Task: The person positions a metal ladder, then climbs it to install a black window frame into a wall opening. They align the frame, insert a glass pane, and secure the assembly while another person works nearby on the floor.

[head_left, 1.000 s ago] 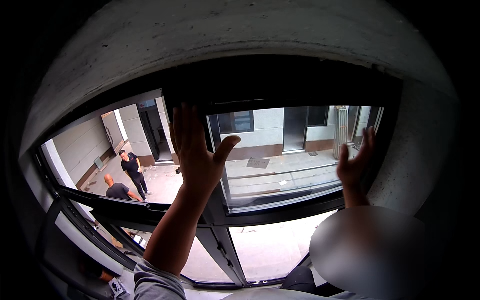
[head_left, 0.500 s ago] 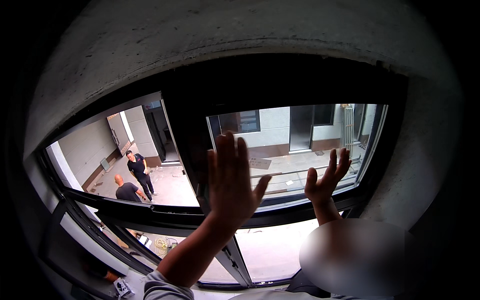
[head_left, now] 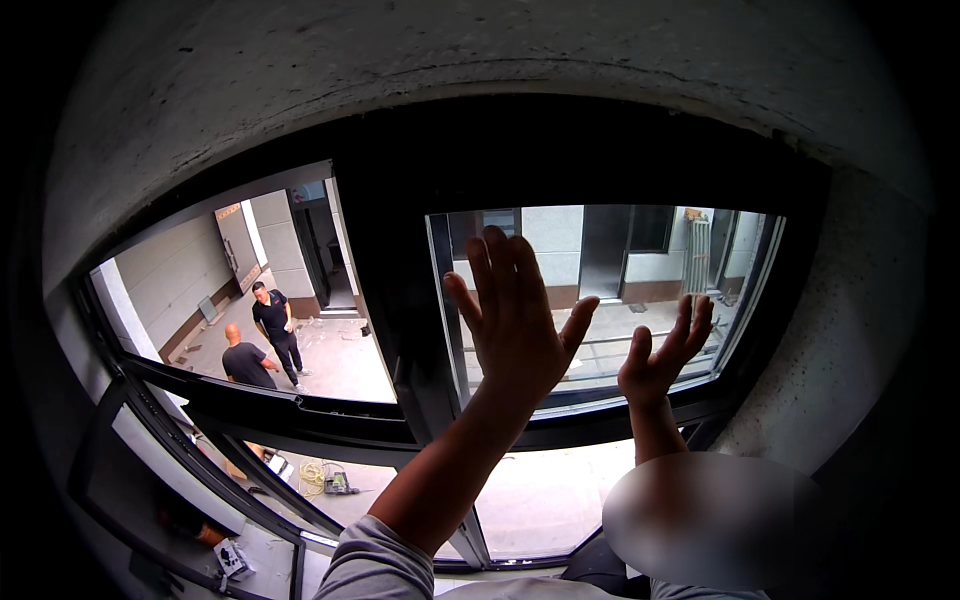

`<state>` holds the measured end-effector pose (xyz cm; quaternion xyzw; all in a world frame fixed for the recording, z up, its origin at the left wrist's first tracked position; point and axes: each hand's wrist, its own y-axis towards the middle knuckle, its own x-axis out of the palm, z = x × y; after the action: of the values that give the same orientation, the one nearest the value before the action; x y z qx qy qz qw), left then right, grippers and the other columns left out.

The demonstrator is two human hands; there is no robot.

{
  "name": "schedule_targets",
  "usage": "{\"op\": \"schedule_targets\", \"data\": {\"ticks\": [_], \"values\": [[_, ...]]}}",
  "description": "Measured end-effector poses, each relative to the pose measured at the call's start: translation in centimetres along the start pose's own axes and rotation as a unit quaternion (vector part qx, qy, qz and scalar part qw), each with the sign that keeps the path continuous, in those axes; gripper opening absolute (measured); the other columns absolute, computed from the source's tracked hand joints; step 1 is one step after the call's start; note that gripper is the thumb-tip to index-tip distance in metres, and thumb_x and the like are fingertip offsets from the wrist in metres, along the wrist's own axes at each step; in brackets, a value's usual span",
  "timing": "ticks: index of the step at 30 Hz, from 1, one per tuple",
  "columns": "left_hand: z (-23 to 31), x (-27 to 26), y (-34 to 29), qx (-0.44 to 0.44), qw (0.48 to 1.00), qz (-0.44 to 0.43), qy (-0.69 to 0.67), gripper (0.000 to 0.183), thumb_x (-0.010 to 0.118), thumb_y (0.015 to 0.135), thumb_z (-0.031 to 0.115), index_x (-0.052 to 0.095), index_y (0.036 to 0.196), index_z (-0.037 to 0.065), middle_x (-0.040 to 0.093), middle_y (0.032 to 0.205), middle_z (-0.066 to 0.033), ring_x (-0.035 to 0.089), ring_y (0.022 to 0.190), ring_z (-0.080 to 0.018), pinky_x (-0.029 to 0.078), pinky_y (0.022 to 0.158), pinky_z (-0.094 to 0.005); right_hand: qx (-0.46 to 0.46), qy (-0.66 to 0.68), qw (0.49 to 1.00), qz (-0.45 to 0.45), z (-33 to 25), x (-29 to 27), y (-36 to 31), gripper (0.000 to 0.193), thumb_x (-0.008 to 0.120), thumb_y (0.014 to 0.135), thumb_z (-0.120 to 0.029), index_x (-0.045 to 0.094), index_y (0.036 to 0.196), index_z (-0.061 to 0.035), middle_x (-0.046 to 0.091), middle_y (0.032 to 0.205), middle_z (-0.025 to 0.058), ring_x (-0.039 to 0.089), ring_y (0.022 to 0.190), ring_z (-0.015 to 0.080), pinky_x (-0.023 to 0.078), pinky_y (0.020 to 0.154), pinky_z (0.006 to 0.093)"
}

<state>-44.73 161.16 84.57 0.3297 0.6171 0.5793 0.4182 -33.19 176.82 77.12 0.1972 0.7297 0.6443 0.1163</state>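
Note:
My left hand point(head_left: 518, 325) is raised before the right-hand window pane point(head_left: 560, 235), palm toward it and fingers spread upward. My right hand point(head_left: 662, 360) is up at the same pane's lower right part, fingers stretched and thumb apart. Neither hand grips anything. Whether the palms press on the glass or stop just short of it, I cannot tell. A dark window frame point(head_left: 385, 240) surrounds the pane. A blurred patch covers most of my right forearm.
Through the left window section point(head_left: 180, 270), two people stand in a courtyard. Outside below lie a green power tool point(head_left: 340, 483) and a coiled yellow cord point(head_left: 312, 478). At lower left is a small box point(head_left: 233, 560). A rough wall point(head_left: 800, 330) borders the window's right side.
My left hand has moved right and slightly up across the pane, its fingers spreading wider. My right hand has shifted only a little to the right. The view has tilted slightly.

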Motion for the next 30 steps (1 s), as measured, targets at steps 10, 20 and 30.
{"op": "schedule_targets", "data": {"ticks": [10, 20, 30], "values": [[-0.4, 3.9, 3.8, 0.056, 0.996, 0.038, -0.060, 0.091, 0.047, 0.095, 0.059, 0.009, 0.156, 0.003, 0.001, 0.161, -0.0256, 0.005, 0.151, -0.0383, 0.010, 0.116, -0.0638, 0.010, -0.038, 0.999, 0.024, 0.9, 1.4, 1.8, 0.063, 0.039, 0.102, -0.045, 0.032, 0.149, -0.0034, 0.024, 0.155, 0.0243, 0.024, 0.144, 0.0404, 0.018, 0.115, 0.0591], [-1.1, 4.2, -0.7, 0.012, 0.998, 0.030, -0.044, 0.090, 0.043, 0.095, 0.059, 0.005, 0.157, 0.007, 0.001, 0.163, -0.0218, -0.001, 0.152, -0.0334, 0.000, 0.117, -0.0613, 0.004, -0.094, 0.994, 0.060, 2.3, 2.2, 2.5, 0.060, 0.041, 0.102, -0.045, 0.037, 0.146, -0.0047, 0.029, 0.152, 0.0235, 0.028, 0.142, 0.0402, 0.022, 0.114, 0.0583], [-0.9, -8.3, -7.9, 0.103, 0.889, -0.168, -0.414, 0.032, 0.072, 0.085, 0.021, 0.058, 0.109, 0.005, 0.062, 0.101, -0.0120, 0.062, 0.084, -0.0237, 0.053, 0.073, -0.0372, -0.016, -0.050, 0.998, 0.028, 3.2, 1.5, 2.9, 0.058, 0.045, 0.100, -0.041, 0.039, 0.147, -0.0084, 0.031, 0.151, 0.0251, 0.032, 0.139, 0.0421, 0.032, 0.110, 0.0574]]}}
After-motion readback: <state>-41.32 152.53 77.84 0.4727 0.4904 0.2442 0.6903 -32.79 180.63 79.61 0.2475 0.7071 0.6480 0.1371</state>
